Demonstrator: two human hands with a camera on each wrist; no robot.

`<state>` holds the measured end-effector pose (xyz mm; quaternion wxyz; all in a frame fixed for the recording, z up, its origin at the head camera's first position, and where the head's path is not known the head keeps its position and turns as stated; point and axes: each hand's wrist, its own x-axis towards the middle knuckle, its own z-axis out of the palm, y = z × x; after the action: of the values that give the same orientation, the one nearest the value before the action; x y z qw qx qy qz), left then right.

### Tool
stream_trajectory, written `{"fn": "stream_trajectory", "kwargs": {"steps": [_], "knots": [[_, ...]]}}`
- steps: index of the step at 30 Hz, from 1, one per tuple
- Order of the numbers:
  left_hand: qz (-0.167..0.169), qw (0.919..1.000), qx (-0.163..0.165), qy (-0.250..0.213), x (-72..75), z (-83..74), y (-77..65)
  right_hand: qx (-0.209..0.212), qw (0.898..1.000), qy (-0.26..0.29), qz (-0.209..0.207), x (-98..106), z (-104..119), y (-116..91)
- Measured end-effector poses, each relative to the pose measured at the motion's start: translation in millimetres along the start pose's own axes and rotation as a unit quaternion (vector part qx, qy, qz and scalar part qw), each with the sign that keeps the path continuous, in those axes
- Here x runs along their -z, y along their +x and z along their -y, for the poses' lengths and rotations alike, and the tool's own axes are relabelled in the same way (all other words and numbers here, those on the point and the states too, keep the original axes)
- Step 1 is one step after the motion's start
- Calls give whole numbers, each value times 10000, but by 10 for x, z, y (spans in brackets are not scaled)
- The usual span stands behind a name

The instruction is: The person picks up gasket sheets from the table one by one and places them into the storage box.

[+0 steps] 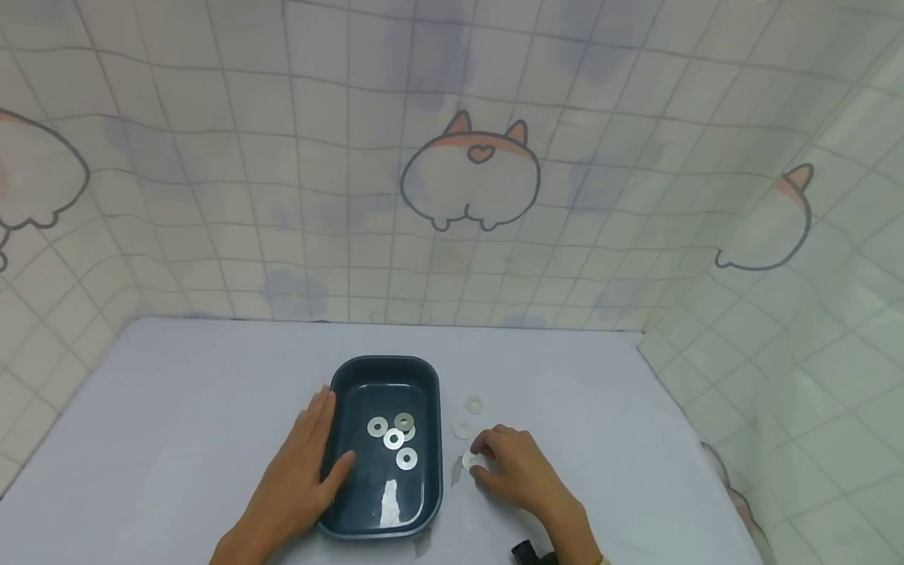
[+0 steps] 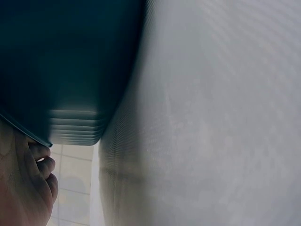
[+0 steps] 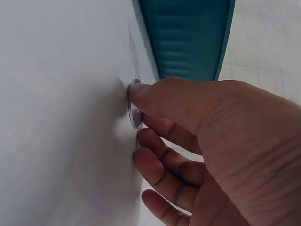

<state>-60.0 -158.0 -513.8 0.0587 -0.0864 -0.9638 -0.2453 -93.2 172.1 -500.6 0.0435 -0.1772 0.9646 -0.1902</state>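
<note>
A dark blue tray (image 1: 360, 502) holds several metal washers (image 1: 406, 458), some overlapping. My left hand (image 1: 293, 471) rests along the tray's left side, its straight fingers against the outer wall and its thumb over the rim. In the left wrist view, the fingers (image 2: 42, 165) lie by the rim of the tray (image 2: 75, 70). To the right of the tray, my right hand (image 1: 519, 471) pinches a washer (image 3: 135, 106) between thumb and forefinger, close to the tabletop. The other fingers (image 3: 155, 167) are loosely bent.
Two more washers (image 1: 474, 405) lie on the white tabletop beyond my right hand. A black object (image 1: 526, 552) sits at the bottom edge near my right wrist. Patterned curtains (image 1: 339, 196) stand behind and beside the table, with a cable (image 1: 734, 494) at the right.
</note>
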Motion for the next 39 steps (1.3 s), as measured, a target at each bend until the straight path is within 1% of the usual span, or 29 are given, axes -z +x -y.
{"fn": "stream_trajectory", "kwargs": {"steps": [4, 9, 14, 19, 22, 26, 28, 32, 39], "knots": [[-29, 10000, -3, -4, -2, 3, -5, -140, 9992, -357, -71, -16, 43, 17], [-97, 9999, -19, 24, -2, -2, 0, -108, 9966, -722, -369, -34, 90, 40], [-162, 9998, -108, 46, -2, -9, 7, -124, 9939, -934, -569, -36, 136, 40], [-178, 9997, -137, 75, -1, -3, 6, -234, 9917, -1043, -713, -39, 249, 12], [-163, 9997, -133, 93, -3, 3, 0, -230, 9880, -1267, -853, -84, 309, 4], [-131, 9998, -126, 98, 9, 4, 0, -184, 9795, -1744, -993, -162, 353, 14], [-115, 9998, -117, 85, 16, 1, 3, -151, 9761, -1888, -1063, -181, 367, 13], [-102, 9999, -106, 73, 20, -1, 2, -90, 9749, -1879, -1194, -174, 382, 3], [-114, 9999, -93, 71, 15, -7, 4, 16, 9817, -1449, -1237, -161, 302, 13]]}}
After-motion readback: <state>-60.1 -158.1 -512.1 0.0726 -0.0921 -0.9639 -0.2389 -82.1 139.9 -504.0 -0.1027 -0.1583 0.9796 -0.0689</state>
